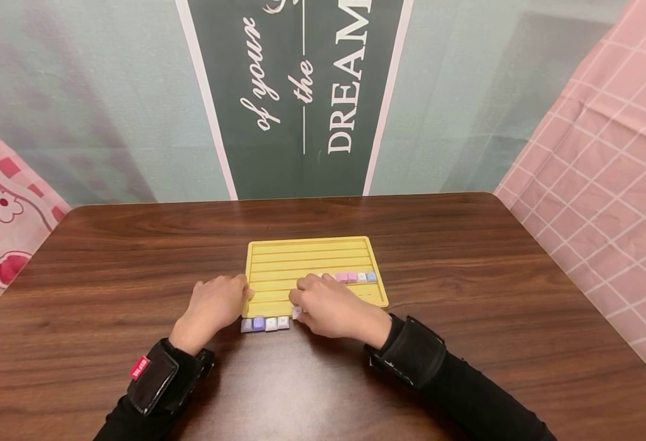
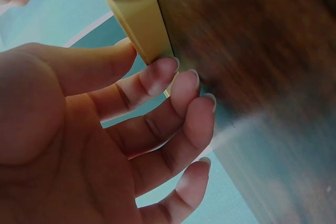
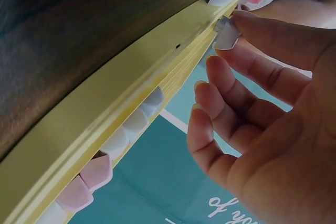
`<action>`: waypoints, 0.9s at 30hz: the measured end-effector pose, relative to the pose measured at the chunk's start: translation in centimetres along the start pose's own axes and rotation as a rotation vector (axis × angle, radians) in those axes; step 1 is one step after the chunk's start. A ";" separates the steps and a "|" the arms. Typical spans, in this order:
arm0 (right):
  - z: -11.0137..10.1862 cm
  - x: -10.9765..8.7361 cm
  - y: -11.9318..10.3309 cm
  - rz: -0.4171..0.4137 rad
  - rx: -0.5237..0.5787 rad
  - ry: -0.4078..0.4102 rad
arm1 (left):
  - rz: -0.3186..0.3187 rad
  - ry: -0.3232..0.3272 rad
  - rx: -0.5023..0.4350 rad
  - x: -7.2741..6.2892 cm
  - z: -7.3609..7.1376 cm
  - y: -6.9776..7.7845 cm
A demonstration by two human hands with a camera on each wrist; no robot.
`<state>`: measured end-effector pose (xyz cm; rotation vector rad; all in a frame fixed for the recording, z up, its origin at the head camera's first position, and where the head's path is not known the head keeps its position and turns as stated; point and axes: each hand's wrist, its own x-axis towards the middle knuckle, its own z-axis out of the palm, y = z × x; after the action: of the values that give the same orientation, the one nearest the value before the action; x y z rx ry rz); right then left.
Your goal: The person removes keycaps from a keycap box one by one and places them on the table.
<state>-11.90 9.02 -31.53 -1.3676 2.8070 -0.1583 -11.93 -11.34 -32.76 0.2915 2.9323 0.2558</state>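
Observation:
A yellow ridged tray lies on the table. My left hand grips its left edge, the thumb on the inner side and fingertips against the outer wall. Between thumb and index finger, my right hand pinches a white keycap, held just over the tray's front rim. Pink keycaps, a white one and a blue one sit in a slot on the tray's right side; my right hand partly covers this row in the head view.
Along the tray's front edge, several loose keycaps stand on the table: a grey one, a purple one and white ones. The brown wooden table extends to both sides. Behind it hangs a printed cloth.

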 end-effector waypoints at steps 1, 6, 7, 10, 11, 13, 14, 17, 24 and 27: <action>0.0 0.0 0.0 -0.006 0.004 0.001 | 0.001 0.000 0.002 0.0 0.0 0.0; 0.3 -0.1 -0.2 -0.043 -0.011 0.009 | 0.002 0.001 0.010 -0.1 0.0 0.0; 0.4 -0.2 -0.3 -0.048 -0.016 0.009 | 0.001 0.001 0.010 -0.1 0.0 0.0; 0.6 -0.2 -0.3 -0.058 -0.020 0.010 | 0.001 0.003 0.009 0.0 0.0 0.0; 0.7 -0.3 -0.4 -0.061 -0.019 0.009 | 0.001 0.003 0.009 -0.1 0.0 0.0; 0.8 -0.3 -0.4 -0.064 -0.016 0.006 | 0.001 0.003 0.007 -0.1 0.0 0.0; 0.8 -0.3 -0.4 -0.064 -0.015 0.003 | 0.001 0.004 0.005 -0.1 0.0 0.0; 1.0 -0.3 -0.4 -0.067 -0.024 -0.002 | 0.001 0.003 0.003 -0.1 0.0 0.0; 1.2 -0.3 -0.5 -0.062 -0.038 -0.024 | 0.001 0.003 0.009 -0.1 0.0 0.1; 1.2 -0.3 -0.5 -0.061 -0.043 -0.032 | 0.001 0.003 0.011 0.0 0.0 0.0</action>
<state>-11.26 8.83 -32.72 -1.4515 2.7600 -0.0767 -11.87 -11.30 -32.78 0.2943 2.9379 0.2413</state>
